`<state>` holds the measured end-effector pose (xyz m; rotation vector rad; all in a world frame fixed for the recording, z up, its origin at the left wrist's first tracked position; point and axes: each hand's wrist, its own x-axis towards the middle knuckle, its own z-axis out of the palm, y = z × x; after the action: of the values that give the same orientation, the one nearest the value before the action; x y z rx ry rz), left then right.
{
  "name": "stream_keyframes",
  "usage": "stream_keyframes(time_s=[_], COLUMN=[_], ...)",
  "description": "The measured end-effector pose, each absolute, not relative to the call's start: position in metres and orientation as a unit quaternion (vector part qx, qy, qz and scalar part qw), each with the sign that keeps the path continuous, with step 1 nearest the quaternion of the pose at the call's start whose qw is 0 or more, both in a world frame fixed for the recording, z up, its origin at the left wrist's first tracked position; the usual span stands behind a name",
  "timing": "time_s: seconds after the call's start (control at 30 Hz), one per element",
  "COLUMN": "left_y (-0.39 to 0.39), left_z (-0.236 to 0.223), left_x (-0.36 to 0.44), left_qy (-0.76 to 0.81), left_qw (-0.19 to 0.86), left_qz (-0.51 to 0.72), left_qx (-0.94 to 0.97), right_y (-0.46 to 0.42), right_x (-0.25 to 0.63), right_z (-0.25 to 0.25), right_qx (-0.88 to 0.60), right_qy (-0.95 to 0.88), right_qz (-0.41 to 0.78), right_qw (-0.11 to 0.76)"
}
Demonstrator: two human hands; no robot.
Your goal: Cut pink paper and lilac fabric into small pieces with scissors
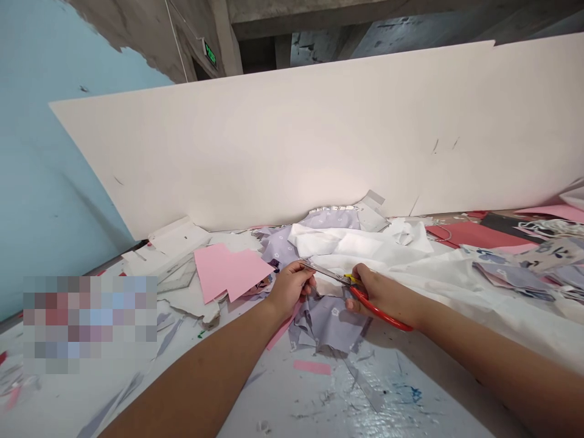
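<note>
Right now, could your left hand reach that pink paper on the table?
Probably yes: the left hand lies just beside the pink paper, with only some crumpled fabric scraps between them, and nothing taller blocks the way.

Lot 1: pixelated patch point(90, 324), lower left, contents unreadable. Lot 2: red-handled scissors point(376, 308), grip partly hidden by right hand point(382, 295). Lot 3: left forearm point(191, 372) and right forearm point(502, 371), cut off by the lower edge.
</note>
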<state>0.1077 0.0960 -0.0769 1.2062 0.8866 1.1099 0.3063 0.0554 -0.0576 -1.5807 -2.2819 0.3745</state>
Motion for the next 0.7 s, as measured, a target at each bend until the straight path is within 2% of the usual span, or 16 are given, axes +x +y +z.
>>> stream_keyframes(time_s=[0.7], left_y=[0.0901], left_z=[-0.0733], left_x=[0.109], left_qy=[0.378], left_qw=[0.587], left_qz=[0.454], left_qx=[0.553], right_y=[0.0527], right_x=[0.3017], right_z=[-0.0494], right_qx=[-0.581], right_qy=[-0.784], right_qz=[0.153], right_qw=[0.159])
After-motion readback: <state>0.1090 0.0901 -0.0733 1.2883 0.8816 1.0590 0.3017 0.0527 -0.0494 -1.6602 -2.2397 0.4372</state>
